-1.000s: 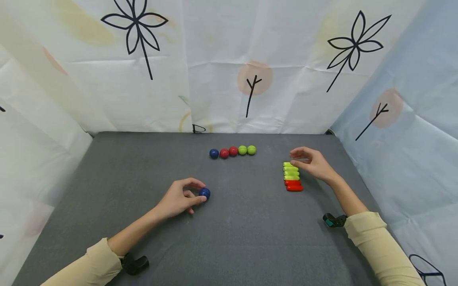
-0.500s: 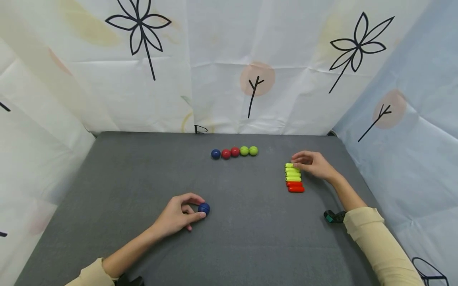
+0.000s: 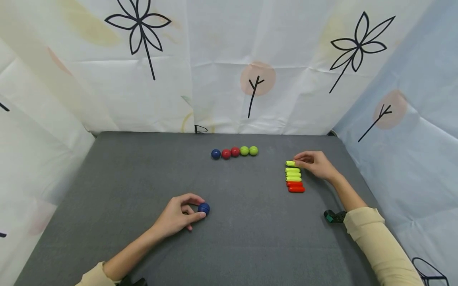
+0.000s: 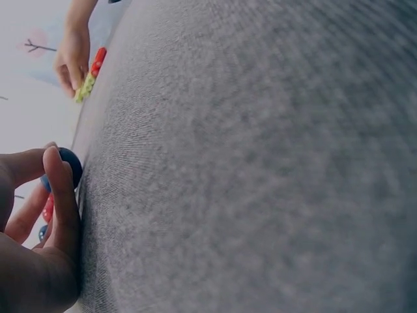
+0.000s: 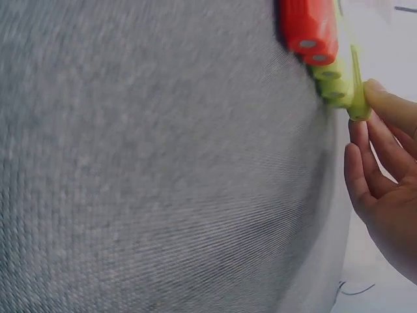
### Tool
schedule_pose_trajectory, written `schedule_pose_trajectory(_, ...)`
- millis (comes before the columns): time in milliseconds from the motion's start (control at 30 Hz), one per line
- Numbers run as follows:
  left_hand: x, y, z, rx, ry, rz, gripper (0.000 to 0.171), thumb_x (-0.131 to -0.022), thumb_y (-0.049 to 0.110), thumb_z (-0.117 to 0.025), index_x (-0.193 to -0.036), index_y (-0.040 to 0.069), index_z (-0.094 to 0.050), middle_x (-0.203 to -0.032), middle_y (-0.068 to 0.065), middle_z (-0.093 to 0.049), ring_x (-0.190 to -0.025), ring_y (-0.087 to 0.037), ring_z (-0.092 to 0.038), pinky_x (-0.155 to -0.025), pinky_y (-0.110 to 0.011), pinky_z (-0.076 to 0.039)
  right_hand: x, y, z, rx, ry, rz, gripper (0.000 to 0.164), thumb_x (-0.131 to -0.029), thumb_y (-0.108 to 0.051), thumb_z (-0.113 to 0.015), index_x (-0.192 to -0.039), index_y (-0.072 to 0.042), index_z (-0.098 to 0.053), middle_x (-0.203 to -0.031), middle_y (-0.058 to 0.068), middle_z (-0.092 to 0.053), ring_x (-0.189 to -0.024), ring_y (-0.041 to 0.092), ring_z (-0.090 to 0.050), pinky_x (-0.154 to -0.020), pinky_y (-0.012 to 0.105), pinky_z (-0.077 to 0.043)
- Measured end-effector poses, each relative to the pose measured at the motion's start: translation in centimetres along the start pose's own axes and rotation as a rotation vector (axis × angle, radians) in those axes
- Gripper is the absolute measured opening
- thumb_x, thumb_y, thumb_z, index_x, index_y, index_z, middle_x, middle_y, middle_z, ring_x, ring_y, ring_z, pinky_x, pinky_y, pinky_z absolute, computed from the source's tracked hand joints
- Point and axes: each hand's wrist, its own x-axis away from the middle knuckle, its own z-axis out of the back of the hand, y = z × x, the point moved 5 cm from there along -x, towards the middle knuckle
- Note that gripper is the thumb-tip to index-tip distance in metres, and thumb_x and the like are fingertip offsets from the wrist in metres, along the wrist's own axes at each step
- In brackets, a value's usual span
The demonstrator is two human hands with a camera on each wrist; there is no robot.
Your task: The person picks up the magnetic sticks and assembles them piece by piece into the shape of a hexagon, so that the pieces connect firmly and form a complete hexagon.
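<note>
My left hand (image 3: 180, 210) pinches a dark blue ball (image 3: 204, 209) between thumb and fingertips, at the middle front of the grey table. In the left wrist view the same ball (image 4: 70, 167) shows between the fingertips. At the right, my right hand (image 3: 316, 165) pinches one end of a short yellow-green cylinder (image 3: 290, 163). That piece is tipped up and slightly apart from a row of yellow-green cylinders (image 3: 293, 174) and red cylinders (image 3: 295, 189). The right wrist view has the held cylinder (image 5: 358, 98) beside the row, thumb and fingers at its end.
Farther back on the table (image 3: 143, 171), a line of balls runs left to right: a blue ball (image 3: 216, 154), red balls (image 3: 226, 153) and green balls (image 3: 244, 150). White printed cloth (image 3: 222, 79) walls the back and sides.
My left hand has drawn the blue ball toward me, then stopped. My right hand has taken hold of the farthest yellow-green cylinder and moved it slightly away from the row.
</note>
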Motion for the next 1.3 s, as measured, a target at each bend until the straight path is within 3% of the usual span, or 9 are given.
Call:
schedule_pose_trajectory(100, 0.0, 0.0, 0.1, 0.008, -0.007, -0.001, 0.041, -0.093, 0.020, -0.088, -0.128, 0.005, -0.071, -0.123, -0.018, -0.075, -0.064, -0.014, -0.068, -0.055, -0.034, -0.061, 0.1, -0.9, 0.1, -0.008, 0.016, 0.011, 0.028, -0.107, -0.015, -0.071, -0.129, 0.002, -0.074, -0.123, 0.024, -0.079, -0.096, -0.005, -0.070, -0.084, 0.015, -0.057)
schedule_pose_trajectory(233, 0.0, -0.1, 0.1, 0.015, -0.014, -0.004, 0.042, -0.093, 0.020, -0.088, -0.128, 0.004, -0.070, -0.125, -0.019, -0.074, -0.066, -0.014, -0.069, -0.056, -0.034, -0.061, 0.3, -3.0, -0.3, -0.043, 0.016, 0.042, 0.027, -0.105, -0.013, -0.072, -0.127, 0.002, -0.075, -0.124, 0.025, -0.078, -0.098, -0.002, -0.072, -0.084, 0.014, -0.057)
schedule_pose_trajectory(433, -0.1, 0.0, 0.0, 0.017, -0.011, -0.003, 0.042, -0.093, 0.020, -0.088, -0.128, 0.005, -0.070, -0.125, -0.019, -0.075, -0.067, -0.013, -0.070, -0.056, -0.034, -0.061, 0.5, -6.2, -2.2, -0.118, 0.003, 0.075, 0.024, -0.103, -0.010, -0.075, -0.124, 0.002, -0.076, -0.122, 0.024, -0.079, -0.101, 0.021, -0.077, -0.086, 0.024, -0.063)
schedule_pose_trajectory(533, 0.0, 0.0, -0.1, 0.018, -0.003, 0.001, 0.043, -0.093, 0.020, -0.088, -0.128, 0.005, -0.070, -0.127, -0.019, -0.074, -0.069, -0.013, -0.070, -0.057, -0.033, -0.062, 0.7, -8.3, -3.7, -0.164, -0.027, 0.106, 0.023, -0.102, -0.008, -0.075, -0.123, 0.001, -0.077, -0.120, 0.023, -0.079, -0.101, 0.025, -0.078, -0.088, 0.029, -0.065)
schedule_pose_trajectory(733, 0.1, 0.0, -0.1, 0.024, 0.009, 0.000, 0.042, -0.093, 0.019, -0.088, -0.128, 0.004, -0.070, -0.129, -0.020, -0.073, -0.071, -0.013, -0.071, -0.058, -0.033, -0.062, 1.3, -12.3, -7.7, -0.267, -0.109, 0.179, 0.023, -0.099, -0.006, -0.078, -0.121, 0.001, -0.078, -0.118, 0.021, -0.080, -0.100, 0.013, -0.078, -0.089, 0.022, -0.063)
schedule_pose_trajectory(900, 0.2, 0.0, -0.1, 0.024, 0.015, 0.009, 0.041, -0.093, 0.017, -0.087, -0.128, 0.004, -0.070, -0.129, -0.021, -0.073, -0.072, -0.013, -0.072, -0.059, -0.033, -0.062, 1.6, -14.6, -11.3, -0.325, -0.179, 0.184, 0.021, -0.098, -0.008, -0.081, -0.118, -0.001, -0.079, -0.116, 0.017, -0.081, -0.099, 0.012, -0.076, -0.091, 0.021, -0.063)
schedule_pose_trajectory(1300, 0.2, 0.0, -0.3, 0.015, 0.038, 0.032, 0.041, -0.094, 0.017, -0.087, -0.129, 0.005, -0.070, -0.128, -0.019, -0.073, -0.074, -0.013, -0.072, -0.059, -0.032, -0.062, 2.2, -18.5, -17.5, -0.262, -0.254, 0.229, 0.017, -0.098, -0.011, -0.081, -0.113, -0.004, -0.081, -0.107, 0.010, -0.084, -0.093, 0.005, -0.075, -0.088, 0.026, -0.064)
